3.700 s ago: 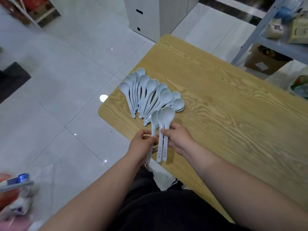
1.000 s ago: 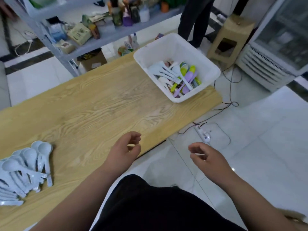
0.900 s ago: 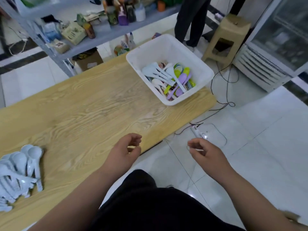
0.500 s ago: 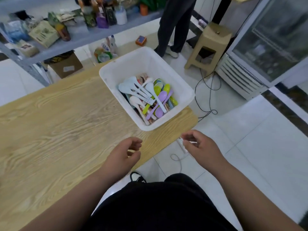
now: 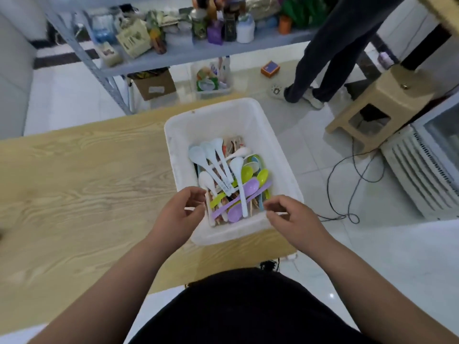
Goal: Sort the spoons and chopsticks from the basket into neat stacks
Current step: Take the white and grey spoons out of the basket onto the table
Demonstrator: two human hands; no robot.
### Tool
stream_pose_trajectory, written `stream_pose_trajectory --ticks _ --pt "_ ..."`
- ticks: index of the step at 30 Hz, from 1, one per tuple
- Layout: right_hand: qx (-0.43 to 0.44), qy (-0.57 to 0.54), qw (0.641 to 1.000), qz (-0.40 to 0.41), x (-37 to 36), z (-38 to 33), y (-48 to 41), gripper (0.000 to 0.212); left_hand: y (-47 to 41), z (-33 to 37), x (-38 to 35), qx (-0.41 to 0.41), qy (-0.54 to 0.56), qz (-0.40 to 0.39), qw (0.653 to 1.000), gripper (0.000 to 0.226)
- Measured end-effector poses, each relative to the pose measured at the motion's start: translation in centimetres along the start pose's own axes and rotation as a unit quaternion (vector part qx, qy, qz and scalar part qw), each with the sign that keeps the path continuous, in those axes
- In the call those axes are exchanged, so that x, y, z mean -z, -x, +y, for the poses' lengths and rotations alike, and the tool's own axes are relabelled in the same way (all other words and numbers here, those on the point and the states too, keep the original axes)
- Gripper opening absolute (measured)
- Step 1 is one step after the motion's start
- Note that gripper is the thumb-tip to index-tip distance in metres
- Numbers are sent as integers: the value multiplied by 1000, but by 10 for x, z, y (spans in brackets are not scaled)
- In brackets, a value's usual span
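Basket (image 5: 218,117) at right end of bench (image 5: 87,182), spoons (image 5: 216,165) jumbled inside; left hand (image 5: 181,214) and right hand (image 5: 293,219) empty, loosely curled over near rim; advisable to lift top pale spoons first, by handles, bowls aligned.

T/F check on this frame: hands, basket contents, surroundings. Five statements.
1. The left hand and right hand are at the near corners of the basket, holding nothing. True.
2. The basket holds spoons of one colour only. False: pale spoons, purple spoons and green spoons lie in it.
3. The basket stands on the wooden table. True.
4. The left hand grips a purple spoon. False: it is empty.
5. No one else is in view. False: a standing person's legs show beyond the basket.
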State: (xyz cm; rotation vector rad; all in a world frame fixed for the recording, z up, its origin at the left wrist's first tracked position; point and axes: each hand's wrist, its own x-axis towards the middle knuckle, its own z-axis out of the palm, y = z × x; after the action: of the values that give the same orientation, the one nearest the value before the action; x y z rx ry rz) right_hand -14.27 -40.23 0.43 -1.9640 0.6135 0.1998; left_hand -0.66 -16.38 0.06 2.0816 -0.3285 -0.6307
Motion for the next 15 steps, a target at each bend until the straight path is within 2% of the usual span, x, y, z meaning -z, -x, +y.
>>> stream_pose_trajectory --ticks 7,11,15 --pt "91 65 989 -99 33 -18 -106 15 0 -3 -43 97 46 102 989 28" --pt "94 124 981 -114 24 -25 -141 17 -6 -3 -54 125 35 100 987 26" --pt "73 227 962 -131 -2 -20 -163 34 -36 -1 -48 135 -14 80 987 26"
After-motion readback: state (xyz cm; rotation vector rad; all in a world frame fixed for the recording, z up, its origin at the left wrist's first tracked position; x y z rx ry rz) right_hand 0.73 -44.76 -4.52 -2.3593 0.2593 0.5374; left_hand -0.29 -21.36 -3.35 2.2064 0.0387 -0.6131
